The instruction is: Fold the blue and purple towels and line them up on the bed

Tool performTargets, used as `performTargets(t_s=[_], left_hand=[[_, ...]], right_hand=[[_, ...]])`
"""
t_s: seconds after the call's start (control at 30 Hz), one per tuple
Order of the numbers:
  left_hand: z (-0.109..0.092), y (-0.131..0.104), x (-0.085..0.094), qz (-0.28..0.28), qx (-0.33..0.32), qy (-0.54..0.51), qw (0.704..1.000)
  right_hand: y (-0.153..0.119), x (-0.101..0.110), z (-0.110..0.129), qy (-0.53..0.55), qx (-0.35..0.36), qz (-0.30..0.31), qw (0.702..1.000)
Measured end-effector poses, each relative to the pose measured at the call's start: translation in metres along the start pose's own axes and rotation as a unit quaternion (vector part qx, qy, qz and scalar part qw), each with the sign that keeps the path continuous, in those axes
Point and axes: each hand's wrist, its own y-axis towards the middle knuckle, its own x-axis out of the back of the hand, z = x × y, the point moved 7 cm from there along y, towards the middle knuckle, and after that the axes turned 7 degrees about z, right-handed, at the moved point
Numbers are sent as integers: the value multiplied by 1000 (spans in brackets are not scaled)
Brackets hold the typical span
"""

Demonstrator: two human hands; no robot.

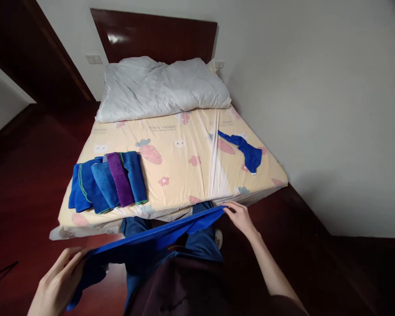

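A blue towel [158, 235] is stretched between my two hands, above my legs and in front of the bed. My left hand [61, 274] grips one end, fingers closed on the cloth, and some of it hangs below. At the other end, my right hand [238, 216] pinches a corner between thumb and fingers. Several folded towels [100, 186], blue with green edging, lie overlapped on the left front of the bed, with a purple folded towel [119, 180] among them. Another blue towel [248, 151] lies crumpled on the right side of the bed.
The bed [181, 166] has a yellow sheet with carrot and rabbit prints. A white quilt [164, 90] is folded against the dark wooden headboard [158, 37]. A bare wall [322, 114] stands to the right, with dark red floor [23, 184] at the left.
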Motion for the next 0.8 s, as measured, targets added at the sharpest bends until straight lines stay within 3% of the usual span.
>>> performTargets(t_s=[0.1,0.2,0.4,0.5,0.63,0.8], left_hand=[[-14,31,5,-77,-8,-72,994],[-29,67,19,-141,-42,-67,987],[-57,129,54,-200,-92,-21,975],[-67,134,58,-210,-100,10,972],[-67,121,49,-215,-115,31,969],[-57,104,36,-211,-87,85,970]], right_hand=[[16,45,6,-57,51,-42,996],[31,81,10,-130,77,-97,984],[40,147,7,-258,86,-243,931],[27,161,2,-282,103,-235,925],[-2,161,-5,-287,126,-200,928],[-31,172,-9,-317,131,-234,910]])
